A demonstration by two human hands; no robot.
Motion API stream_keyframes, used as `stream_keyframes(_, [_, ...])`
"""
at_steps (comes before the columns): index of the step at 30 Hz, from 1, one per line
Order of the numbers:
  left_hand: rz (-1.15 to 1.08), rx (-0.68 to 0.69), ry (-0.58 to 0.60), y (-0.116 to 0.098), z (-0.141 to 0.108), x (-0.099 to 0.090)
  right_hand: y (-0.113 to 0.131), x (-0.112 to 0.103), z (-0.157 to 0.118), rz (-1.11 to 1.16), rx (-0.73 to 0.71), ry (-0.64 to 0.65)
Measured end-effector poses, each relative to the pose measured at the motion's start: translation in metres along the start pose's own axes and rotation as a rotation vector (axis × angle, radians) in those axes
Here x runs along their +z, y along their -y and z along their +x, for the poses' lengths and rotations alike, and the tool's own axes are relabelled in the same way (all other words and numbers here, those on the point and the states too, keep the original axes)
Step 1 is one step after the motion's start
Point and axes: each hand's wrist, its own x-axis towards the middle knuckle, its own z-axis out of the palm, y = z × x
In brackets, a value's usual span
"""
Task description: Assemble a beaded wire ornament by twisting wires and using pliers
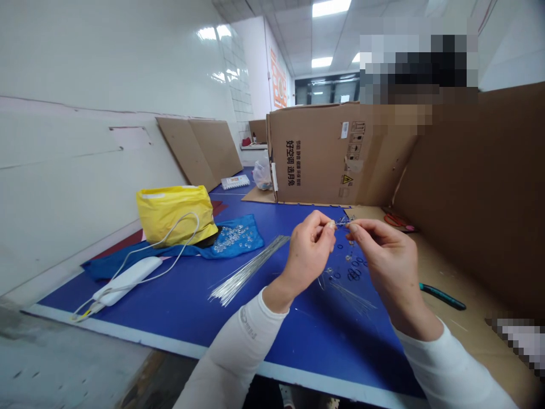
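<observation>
My left hand [310,250] and my right hand [385,258] are raised over the blue table, fingertips close together. Both pinch a thin wire [341,223] that spans the small gap between them. Behind the fingertips, small dark and clear pieces are hard to make out. Below my hands lie several dark rings [353,274] and a few loose thin wires [351,298]. To the left of my left hand rests a bundle of straight silvery wires [251,270]. Farther left, many clear round pieces [234,238] are spread on a blue cloth [255,232].
A yellow bag [176,216] and a white power strip [128,281] with its cable sit at the left. A large cardboard box [319,156] stands behind. At the right are red-handled scissors [395,220] and a teal-and-black tool handle [443,296].
</observation>
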Motion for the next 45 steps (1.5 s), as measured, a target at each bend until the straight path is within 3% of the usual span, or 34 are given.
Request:
stream_keyframes(10, [-0.055,-0.017,-0.043,-0.001,-0.015,0.019,0.01,0.006,-0.007,0.14,0.05,-0.105])
stream_keyframes(21, [-0.108,-0.01,-0.036,0.003,-0.016,0.021,0.007,0.001,-0.001,0.191,0.071,-0.052])
stream_keyframes(30, [-0.312,-0.259,0.215,0.004,0.003,0.004,0.014,-0.024,0.018,0.149,0.184,0.124])
stream_keyframes(34, [-0.308,-0.298,0.294,0.003,0.005,-0.002,0.014,-0.021,0.019,0.178,0.174,0.1])
stream_keyframes(39, [-0.304,-0.32,0.316,0.003,0.005,-0.003,0.012,-0.02,0.022,0.205,0.204,0.069])
stream_keyframes(45, [-0.348,-0.361,0.339,-0.002,0.006,-0.007,0.011,-0.022,0.024,0.135,0.142,0.016])
